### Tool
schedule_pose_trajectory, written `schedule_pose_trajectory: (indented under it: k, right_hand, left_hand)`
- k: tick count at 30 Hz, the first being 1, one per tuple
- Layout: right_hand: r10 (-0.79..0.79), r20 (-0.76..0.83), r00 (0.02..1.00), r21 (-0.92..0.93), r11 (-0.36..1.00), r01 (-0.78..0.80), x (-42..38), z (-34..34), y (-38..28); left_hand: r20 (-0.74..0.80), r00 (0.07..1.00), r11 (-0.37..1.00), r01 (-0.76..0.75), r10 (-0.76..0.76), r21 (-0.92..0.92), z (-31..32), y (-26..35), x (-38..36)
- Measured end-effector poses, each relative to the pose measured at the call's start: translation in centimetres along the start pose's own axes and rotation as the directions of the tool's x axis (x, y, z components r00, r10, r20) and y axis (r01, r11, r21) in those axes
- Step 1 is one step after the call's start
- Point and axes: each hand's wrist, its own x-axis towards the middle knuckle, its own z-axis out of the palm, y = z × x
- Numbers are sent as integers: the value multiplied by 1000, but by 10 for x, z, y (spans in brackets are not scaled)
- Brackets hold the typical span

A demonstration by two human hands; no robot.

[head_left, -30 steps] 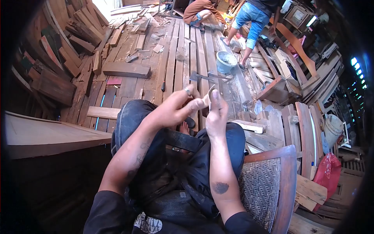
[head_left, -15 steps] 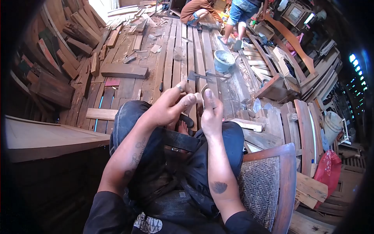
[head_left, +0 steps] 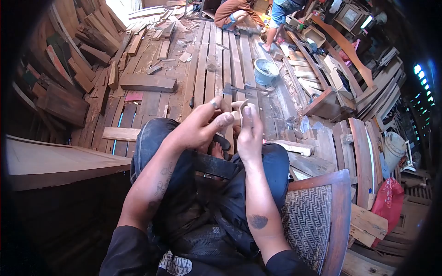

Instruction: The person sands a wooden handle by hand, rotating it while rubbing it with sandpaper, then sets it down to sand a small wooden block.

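A small, thin tan piece with a curled edge stands between my two hands, above my knees. My right hand is closed on it, thumb pressed flat against its near face. From the left, my left hand reaches in, its fingers curled and its thumb pointing at the piece; the fingertips are partly hidden, so I cannot tell what they grip. Just beyond the hands, a hammer-like tool with a dark flat head lies on the floor planks.
A pale blue bucket stands ahead on the right. A thick wooden block lies at left. Lumber stacks line the left side. A woven chair panel is by my right thigh. Two people are at the back.
The tan piece has tilted and shows its curl more, with my right fingers shifted around it. My left hand has barely moved. The standing person at the back has changed stance.
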Motion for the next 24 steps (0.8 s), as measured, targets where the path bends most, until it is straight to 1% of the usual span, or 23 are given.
schedule_pose_trajectory:
  k: [3,4,7,8,9,11,12,14,15,16,18,20,21,22,23,24]
  right_hand:
    - [-77,-16,997,36,996,77,2,0,-5]
    - [-105,6,995,46,994,104,4,-1,-1]
    - [82,105,991,219,970,-103,-5,-2,-3]
    - [119,113,986,190,972,-139,-6,-3,-2]
    - [156,121,980,160,972,-175,-7,-4,-1]
    - [61,124,990,186,979,-84,-3,-1,5]
    - [14,131,991,219,975,-43,-1,2,8]
    - [-85,117,989,57,995,79,1,0,8]
    - [-107,123,987,7,994,107,0,-1,13]
    - [-129,128,983,-42,990,136,0,-1,17]
    - [-103,147,984,-104,988,119,1,2,18]
    - [90,133,987,-33,996,-86,0,-2,5]
    - [101,112,989,7,995,-102,1,0,3]
    - [111,90,990,47,992,-116,2,1,1]
    - [68,51,996,69,995,-72,3,2,8]
    - [25,12,1000,87,996,-26,4,4,14]
  left_hand:
    - [-17,999,999,-28,28,-21,4,1,0]
    - [12,1000,997,-9,8,81,1,-3,1]
    - [11,1000,989,-7,5,149,-1,-2,0]
    - [15,1000,986,-7,5,169,-1,-1,0]
    - [6,1000,992,-8,7,126,1,0,0]
    - [-8,1000,999,-10,10,41,3,2,0]
    - [-1,1000,995,-6,7,100,3,-2,0]
    - [-3,999,973,-40,41,225,0,-9,2]
    - [-3,998,956,-55,58,287,0,-7,2]
    - [-35,997,958,-56,69,283,-1,-3,2]
    - [-89,992,961,-66,93,268,1,4,2]
    - [-78,994,962,-58,82,266,4,3,2]
    - [-75,994,962,-52,75,269,4,3,1]
    - [-49,995,948,-67,87,312,6,-4,3]
    - [-19,992,929,-108,123,355,7,-7,4]
    - [4,995,936,-96,101,338,7,-5,4]
